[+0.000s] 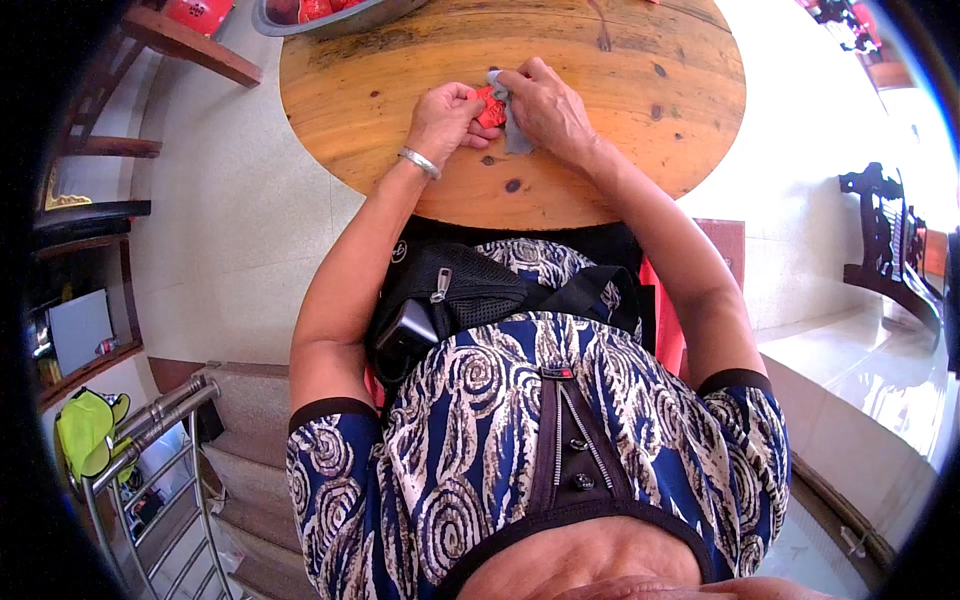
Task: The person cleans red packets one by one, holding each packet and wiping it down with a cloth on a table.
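Over the round wooden table [400,150], my left hand [440,122] pinches a small red piece [490,108] with dark markings; its exact kind does not show. A silver bangle [419,162] circles my left wrist. My right hand [548,108] is closed on a grey cloth [517,138], whose lower end hangs below the fingers. Cloth and red piece touch between the two hands. Part of the red piece is hidden behind the fingers and the cloth.
A metal basin [350,22] holding red items stands at the table's far left edge. Wooden furniture [190,45] is at the left, and a carved dark chair [890,240] at the right. A black bag [450,290] lies on my lap. Metal railing [150,440] borders steps at lower left.
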Motion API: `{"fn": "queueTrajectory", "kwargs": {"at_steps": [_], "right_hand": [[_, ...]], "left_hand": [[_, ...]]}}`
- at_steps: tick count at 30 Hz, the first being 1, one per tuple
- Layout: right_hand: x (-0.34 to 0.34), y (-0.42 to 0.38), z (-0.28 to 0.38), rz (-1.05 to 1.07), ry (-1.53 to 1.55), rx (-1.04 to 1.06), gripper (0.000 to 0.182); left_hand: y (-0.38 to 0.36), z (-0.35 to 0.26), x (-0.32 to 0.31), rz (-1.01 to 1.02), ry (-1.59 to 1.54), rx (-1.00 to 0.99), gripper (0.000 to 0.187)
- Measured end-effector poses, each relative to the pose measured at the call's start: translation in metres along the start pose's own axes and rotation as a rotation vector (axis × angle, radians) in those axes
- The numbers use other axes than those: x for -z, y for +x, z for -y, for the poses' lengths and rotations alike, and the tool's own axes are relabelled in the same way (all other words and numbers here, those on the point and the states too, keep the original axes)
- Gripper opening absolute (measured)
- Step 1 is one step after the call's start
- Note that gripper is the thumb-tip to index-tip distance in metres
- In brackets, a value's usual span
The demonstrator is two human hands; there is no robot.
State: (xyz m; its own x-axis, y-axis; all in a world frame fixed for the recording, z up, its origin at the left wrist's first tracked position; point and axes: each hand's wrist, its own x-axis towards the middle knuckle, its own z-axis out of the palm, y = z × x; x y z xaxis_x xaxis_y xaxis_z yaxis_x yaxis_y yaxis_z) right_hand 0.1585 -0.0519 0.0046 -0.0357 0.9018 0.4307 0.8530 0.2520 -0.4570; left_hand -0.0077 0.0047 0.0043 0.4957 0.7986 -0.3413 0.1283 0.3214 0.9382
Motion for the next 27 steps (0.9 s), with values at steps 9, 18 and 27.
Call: {"fn": "queueTrajectory", "kwargs": {"at_steps": [9, 18, 27], "right_hand": [[0.001, 0.005, -0.014, -0.040, -0.177, -0.039, 0.024], [0.019, 0.005, -0.032, -0.047, -0.191, -0.156, 0.017], [0.037, -0.002, -0.038, 0.044, -0.188, -0.178, 0.025]], "left_hand": [[-0.002, -0.002, -0.001, -0.013, -0.005, -0.001, 0.010], [-0.001, -0.002, 0.001, -0.025, -0.006, 0.006, 0.010], [0.004, -0.003, 0.021, -0.124, -0.207, -0.132, 0.011]]}}
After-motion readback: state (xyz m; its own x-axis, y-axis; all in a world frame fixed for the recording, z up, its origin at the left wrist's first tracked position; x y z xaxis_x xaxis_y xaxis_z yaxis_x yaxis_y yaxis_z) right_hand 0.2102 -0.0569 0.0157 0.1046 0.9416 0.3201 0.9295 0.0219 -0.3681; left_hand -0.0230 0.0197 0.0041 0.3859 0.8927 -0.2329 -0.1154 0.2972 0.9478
